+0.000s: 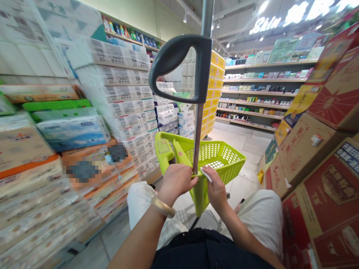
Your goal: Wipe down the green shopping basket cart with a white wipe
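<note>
A lime-green shopping cart basket (pixel 231 170) with latticed sides is between my knees. A metal pole (pixel 199 127) rises from its near corner to a dark grey loop handle (pixel 204 71). My left hand (pixel 179 180) is closed over the near rim, just left of the pole, with its fingertips partly hidden. Right of the pole, my right hand (pixel 215 186) presses a small folded white wipe (pixel 206 174) against the rim. Whether the wipe is paper or cloth I cannot tell. Some fingers of this hand are hidden behind the basket wall.
Tall stacks of packaged tissue (pixel 126 87) line the left side. Red and brown cartons (pixel 300 149) stand close on the right. Farther ahead are a yellow box stack (pixel 214 89), shelves of small goods (pixel 260 80) and a tiled floor (pixel 249 144).
</note>
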Demonstrator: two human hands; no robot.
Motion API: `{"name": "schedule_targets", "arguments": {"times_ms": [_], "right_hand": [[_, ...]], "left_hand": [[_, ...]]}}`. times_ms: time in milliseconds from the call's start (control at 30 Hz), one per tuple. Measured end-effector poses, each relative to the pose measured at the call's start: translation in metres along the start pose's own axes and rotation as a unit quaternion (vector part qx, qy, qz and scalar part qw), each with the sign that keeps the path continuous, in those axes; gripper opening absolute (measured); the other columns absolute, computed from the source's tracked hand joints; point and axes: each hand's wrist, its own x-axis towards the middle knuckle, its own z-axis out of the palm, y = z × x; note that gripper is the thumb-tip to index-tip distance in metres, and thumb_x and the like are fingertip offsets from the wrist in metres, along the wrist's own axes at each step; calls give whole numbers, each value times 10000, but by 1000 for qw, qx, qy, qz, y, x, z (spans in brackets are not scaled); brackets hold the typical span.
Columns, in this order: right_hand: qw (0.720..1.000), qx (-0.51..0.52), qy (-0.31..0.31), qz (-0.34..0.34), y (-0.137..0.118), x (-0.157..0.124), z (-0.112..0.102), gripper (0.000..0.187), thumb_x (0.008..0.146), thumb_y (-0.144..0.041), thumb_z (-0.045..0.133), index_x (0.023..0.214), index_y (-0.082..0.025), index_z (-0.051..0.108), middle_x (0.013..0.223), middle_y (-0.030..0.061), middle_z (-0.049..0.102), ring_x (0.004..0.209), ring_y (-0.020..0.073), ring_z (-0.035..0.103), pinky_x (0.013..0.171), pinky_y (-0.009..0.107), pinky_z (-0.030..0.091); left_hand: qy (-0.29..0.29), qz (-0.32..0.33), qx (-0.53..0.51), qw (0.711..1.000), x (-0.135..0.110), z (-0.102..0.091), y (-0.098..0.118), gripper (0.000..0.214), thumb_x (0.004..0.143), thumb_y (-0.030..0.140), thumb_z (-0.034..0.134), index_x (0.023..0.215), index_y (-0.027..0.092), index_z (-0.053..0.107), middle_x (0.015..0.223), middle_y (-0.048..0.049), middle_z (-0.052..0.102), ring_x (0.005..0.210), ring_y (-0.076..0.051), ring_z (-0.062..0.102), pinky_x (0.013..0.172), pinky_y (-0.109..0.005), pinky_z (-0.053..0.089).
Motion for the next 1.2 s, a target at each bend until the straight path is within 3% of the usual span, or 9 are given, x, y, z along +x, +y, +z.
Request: {"name": "schedule_targets", "arguments": {"times_ms": [133,333,533,733,967,1133,1200], "right_hand": [[998,14,-38,-43,-9,0,1,522,874,-56,404,1315,-271,581,1329,49,630,1326,215,511,1159,502,370],[999,-25,26,16,9,-1,-5,476,866,-70,411,1242,-257,634,1246,69,674,1267,227,560,1101,515,432],[998,4,-41,-48,-13,2,-1,499,874,-60,412,1284,-276,598,1297,45,651,1292,205,541,1133,481,400],[998,-49,38,20,13,0,-7,482,832,-58,419,1202,-253,657,1206,69,695,1221,232,591,1072,512,449],[998,-14,-34,-45,-14,0,-1,462,875,-79,420,1247,-262,624,1272,49,666,1289,209,542,1146,481,361],[999,-14,27,30,0,7,-8,402,833,-96,432,1113,-246,679,1128,61,712,1161,227,610,1033,455,460],[999,12,19,46,-6,13,-8,337,833,-114,449,1032,-242,689,1044,61,719,1051,222,640,954,406,501]], "left_hand": [[-3,-1,4,1000,-1,1,0,400,866,498,519,854,174,753,808,-121,743,790,-268,700,686,-339,494],[-4,-1,3,1000,-3,1,-1,406,863,506,523,841,175,757,784,-118,739,771,-273,698,673,-344,491],[10,7,5,1000,-4,2,-2,393,866,490,519,835,176,753,805,-114,748,777,-270,702,666,-342,487],[8,4,4,1000,-4,2,-2,396,861,501,526,823,179,753,773,-113,737,755,-269,695,660,-345,483],[11,3,-3,1000,-7,3,-2,375,858,487,536,840,180,750,795,-116,739,779,-261,697,674,-334,474],[-4,0,-6,1000,-8,1,-1,394,859,499,538,818,167,748,784,-125,736,771,-255,695,691,-335,477],[-8,0,-7,1000,-9,-1,0,394,863,496,530,823,169,747,794,-124,739,771,-257,696,689,-335,478]]}}
